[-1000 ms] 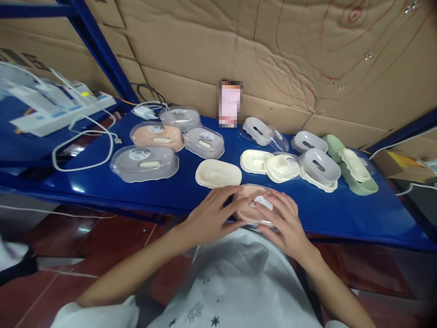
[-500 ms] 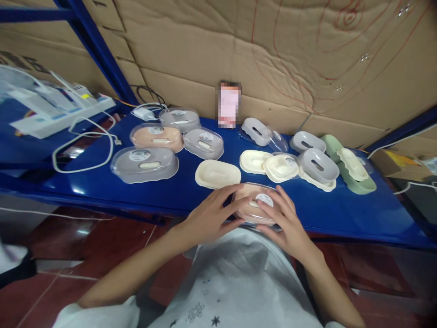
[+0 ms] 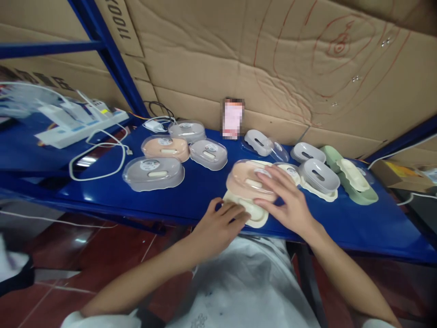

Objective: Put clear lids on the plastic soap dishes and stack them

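My right hand [image 3: 288, 196] grips the right end of a peach oval box [image 3: 239, 182] with a clear domed cover, a white slot piece and a round white label. It is held above the blue table, beyond a cream oval base [image 3: 257, 214] and partly covering it. My left hand [image 3: 221, 223] has its fingers curled over the near left side of that base, close to the table's front edge. Just right of the peach box lies another cream piece under a clear labelled cover [image 3: 291, 172], partly hidden by my right hand.
On the left stand covered boxes: a large grey one [image 3: 153, 177], a peach one [image 3: 160, 148] and others. Grey shells [image 3: 319, 175] and green shells [image 3: 362, 193] lie right. A phone [image 3: 232, 119] leans on the cardboard wall [image 3: 191, 59]. A white power strip [image 3: 82, 130] trails cables.
The peach box has moved away from my body, now in my right hand alone. My left hand has left it, and the cream base has come nearer the front edge under that hand.
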Available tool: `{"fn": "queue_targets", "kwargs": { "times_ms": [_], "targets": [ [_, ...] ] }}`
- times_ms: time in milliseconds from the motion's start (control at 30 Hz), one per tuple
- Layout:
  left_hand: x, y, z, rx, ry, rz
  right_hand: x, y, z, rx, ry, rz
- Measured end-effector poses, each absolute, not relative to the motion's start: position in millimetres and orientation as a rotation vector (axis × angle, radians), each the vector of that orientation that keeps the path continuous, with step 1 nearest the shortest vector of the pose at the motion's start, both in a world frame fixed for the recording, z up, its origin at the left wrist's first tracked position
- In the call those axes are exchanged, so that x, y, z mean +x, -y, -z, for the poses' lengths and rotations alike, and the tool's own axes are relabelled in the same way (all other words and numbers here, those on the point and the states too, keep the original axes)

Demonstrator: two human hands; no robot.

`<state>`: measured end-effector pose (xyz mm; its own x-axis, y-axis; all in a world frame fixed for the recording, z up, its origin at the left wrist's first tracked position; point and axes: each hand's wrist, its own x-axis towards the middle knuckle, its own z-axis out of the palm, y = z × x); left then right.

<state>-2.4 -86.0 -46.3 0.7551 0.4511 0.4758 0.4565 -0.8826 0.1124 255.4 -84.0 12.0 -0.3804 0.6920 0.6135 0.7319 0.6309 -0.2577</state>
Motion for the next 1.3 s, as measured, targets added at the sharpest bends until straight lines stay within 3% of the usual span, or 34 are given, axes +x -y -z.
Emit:
{"fn": "queue_targets", "kwargs": {
  "times_ms": [367, 633, 833, 967, 1133, 1300],
  "targets": [
    [1, 91, 53, -2.988, 0.458, 0.850, 165, 10, 8, -1.101, 2.586, -0.052],
    [-1, 85, 52, -3.028, 0.463, 0.968, 266, 65, -9, -1.311, 2.357, 0.012],
    [4, 83, 51, -2.995, 0.519, 0.970, 350, 113, 35, -1.662, 2.047, 0.265],
    [5, 82, 54, -3.008, 0.588, 0.883, 360, 112, 51, -1.697, 2.084, 0.253],
    [5, 82, 56, -2.971, 0.578, 0.793, 358, 94, 36, -1.695, 2.184, 0.187],
    [4, 81, 59, -2.938, 0.739, 0.895, 379, 95, 33, -1.923, 1.840, 0.482]
  ]
}}
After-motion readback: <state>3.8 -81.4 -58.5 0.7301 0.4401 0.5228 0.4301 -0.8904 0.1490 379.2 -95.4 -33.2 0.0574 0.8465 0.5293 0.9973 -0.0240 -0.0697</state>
